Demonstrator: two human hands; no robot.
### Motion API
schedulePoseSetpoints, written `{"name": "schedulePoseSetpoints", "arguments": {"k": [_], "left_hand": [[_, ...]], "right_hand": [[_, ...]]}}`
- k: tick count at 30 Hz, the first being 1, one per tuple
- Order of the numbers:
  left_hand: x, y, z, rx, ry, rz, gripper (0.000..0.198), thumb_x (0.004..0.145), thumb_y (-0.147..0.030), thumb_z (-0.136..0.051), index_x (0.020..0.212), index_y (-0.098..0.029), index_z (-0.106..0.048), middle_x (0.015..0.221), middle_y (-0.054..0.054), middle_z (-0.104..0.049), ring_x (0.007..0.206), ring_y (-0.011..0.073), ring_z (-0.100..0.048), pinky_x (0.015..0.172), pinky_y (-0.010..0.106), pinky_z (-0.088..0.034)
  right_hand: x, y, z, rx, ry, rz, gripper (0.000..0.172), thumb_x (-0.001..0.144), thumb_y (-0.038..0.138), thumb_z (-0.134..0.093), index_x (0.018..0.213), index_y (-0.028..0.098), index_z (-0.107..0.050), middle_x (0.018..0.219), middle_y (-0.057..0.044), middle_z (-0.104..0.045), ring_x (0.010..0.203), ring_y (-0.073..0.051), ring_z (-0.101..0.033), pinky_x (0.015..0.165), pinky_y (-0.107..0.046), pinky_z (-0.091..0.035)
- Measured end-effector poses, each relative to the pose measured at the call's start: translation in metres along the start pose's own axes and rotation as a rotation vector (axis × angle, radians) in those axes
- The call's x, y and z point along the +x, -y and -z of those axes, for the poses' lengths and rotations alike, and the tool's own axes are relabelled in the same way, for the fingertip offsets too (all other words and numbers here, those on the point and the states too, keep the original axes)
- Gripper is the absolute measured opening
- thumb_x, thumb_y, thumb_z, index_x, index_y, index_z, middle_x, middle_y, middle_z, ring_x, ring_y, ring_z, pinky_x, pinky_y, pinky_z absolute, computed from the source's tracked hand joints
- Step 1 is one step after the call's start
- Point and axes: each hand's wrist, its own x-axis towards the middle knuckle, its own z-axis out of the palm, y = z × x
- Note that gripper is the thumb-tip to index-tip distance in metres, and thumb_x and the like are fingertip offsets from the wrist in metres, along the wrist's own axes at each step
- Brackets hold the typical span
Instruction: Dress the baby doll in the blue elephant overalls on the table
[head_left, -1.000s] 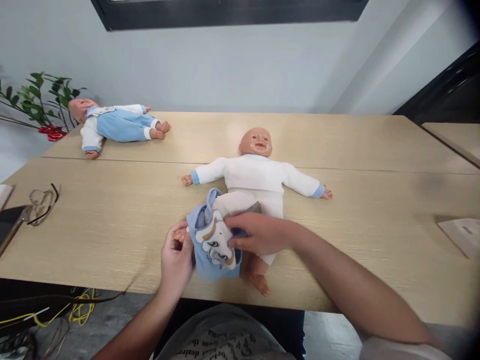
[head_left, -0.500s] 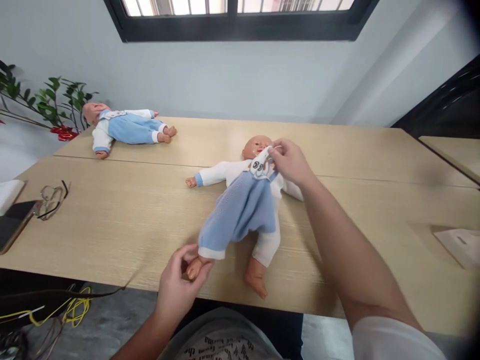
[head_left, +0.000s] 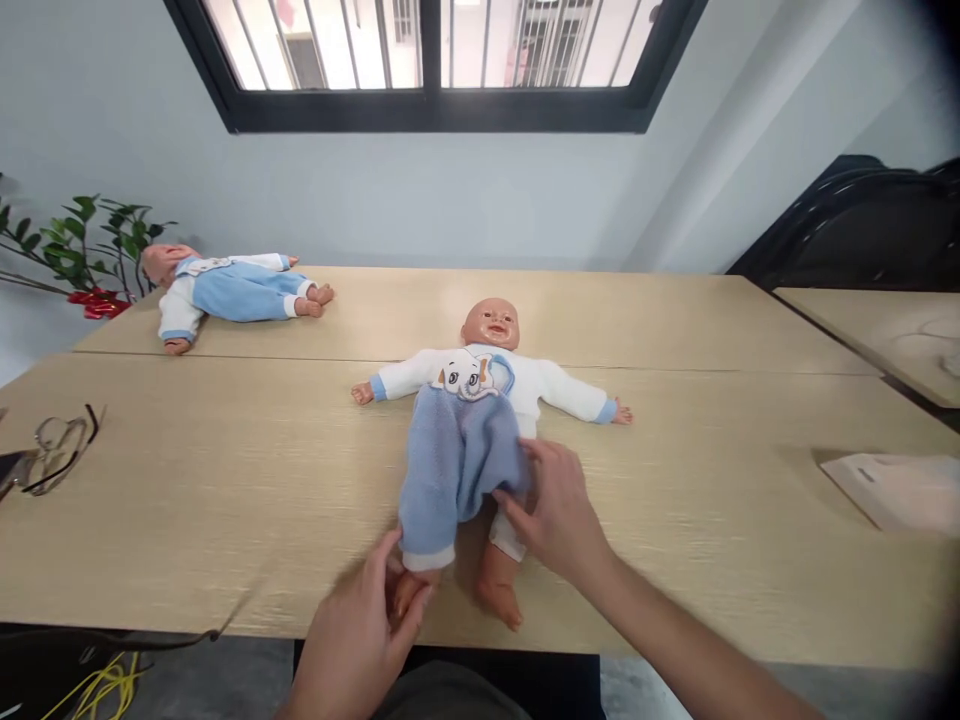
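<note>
Left fingers [head_left: 384, 550] curl inward, right fingers [head_left: 546, 452] bent farther forward.

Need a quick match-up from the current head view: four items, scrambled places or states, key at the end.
1. Left hand
2. Second doll
3. Right hand
4. Eyeglasses

A. On the table, beside a dark object at the left picture edge
B. At the blue overalls on the nearer doll
C. Around the nearer doll's foot
D. Lying down, both legs in blue

Pairs: 1-C, 2-D, 3-B, 4-A
</note>
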Motion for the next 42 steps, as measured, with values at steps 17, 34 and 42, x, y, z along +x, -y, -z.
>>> {"name": "schedulePoseSetpoints", "arguments": {"k": [17,34,42], "left_hand": [[0.011,-0.013,0.028,0.003,0.162,-0.109,0.024,0.094,-0.046,-0.065,0.107,-0.026,-0.065,0.094,0.007,-0.075,0.079,0.0262,-0.072,0.067,0.032,-0.049],[0.210,-0.124,0.063,0.055,-0.074,-0.718,0.054,0.098,-0.054,-0.058,0.140,-0.019,-0.057,0.147,0.013,-0.062,0.137,0.0313,-0.054,0.115,0.045,-0.040],[0.247,-0.151,0.073,0.213,0.763,-0.546,0.051,0.083,-0.069,-0.067,0.101,-0.022,-0.075,0.094,0.003,-0.075,0.083,0.0212,-0.064,0.075,0.030,-0.046]], "right_hand": [[0.001,0.032,0.094,0.719,0.315,-0.741,0.076,0.095,0.069,-0.057,0.157,0.031,-0.037,0.097,-0.004,-0.069,0.051,-0.013,-0.053,0.042,-0.028,-0.036],[0.080,-0.011,-0.001,0.247,0.066,-0.213,0.018,0.090,0.037,-0.064,0.089,0.019,-0.062,0.090,-0.005,-0.063,0.088,-0.022,-0.057,0.085,-0.037,-0.047],[0.075,-0.010,0.013,1.103,0.003,-0.407,0.037,0.098,0.063,-0.056,0.098,0.026,-0.050,0.072,0.004,-0.062,0.060,-0.015,-0.059,0.058,-0.027,-0.047]]}}
